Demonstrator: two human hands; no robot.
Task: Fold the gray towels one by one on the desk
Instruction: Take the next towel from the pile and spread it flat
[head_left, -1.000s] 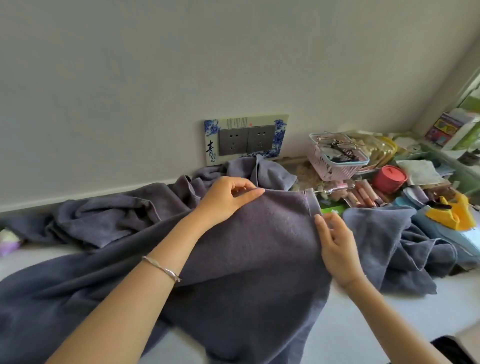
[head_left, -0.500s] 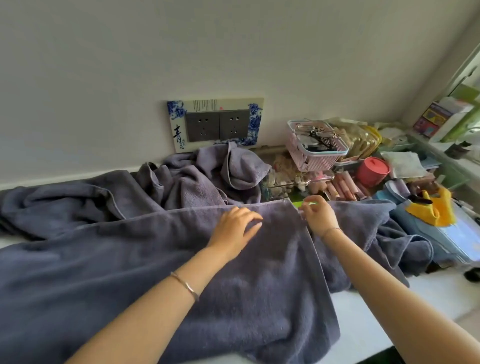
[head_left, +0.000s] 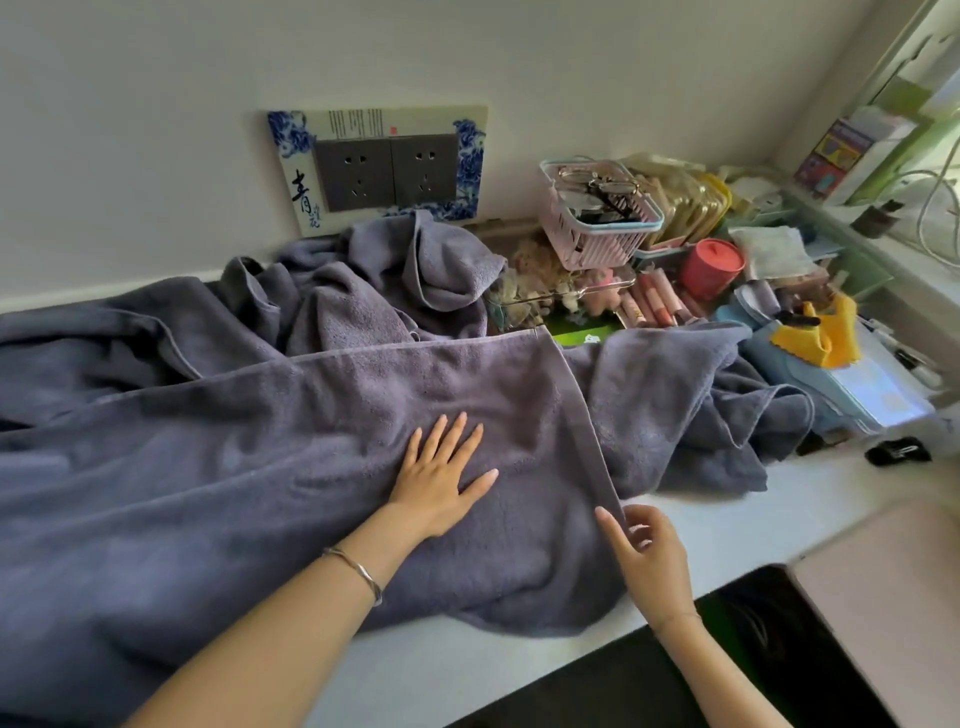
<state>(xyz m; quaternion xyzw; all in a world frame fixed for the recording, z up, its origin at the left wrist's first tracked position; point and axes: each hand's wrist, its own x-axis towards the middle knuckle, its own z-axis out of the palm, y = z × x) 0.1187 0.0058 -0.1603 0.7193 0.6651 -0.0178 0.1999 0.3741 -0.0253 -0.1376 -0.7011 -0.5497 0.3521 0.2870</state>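
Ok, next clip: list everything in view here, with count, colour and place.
spread towel: one, gray, flat across the desk front
crumpled towels: count unclear, gray, heaped behind and to the right of it
desk: one, white, under everything
socket plate: one, gray with blue-and-white frame, on the wall
basket: one, pink, back right, holding glasses
pot: one, red, right of the basket
cloth: one, yellow, far right
bracelet: one, silver, left wrist
left hand: flat on the spread towel
right hand: at the spread towel's right hem; grip unclear
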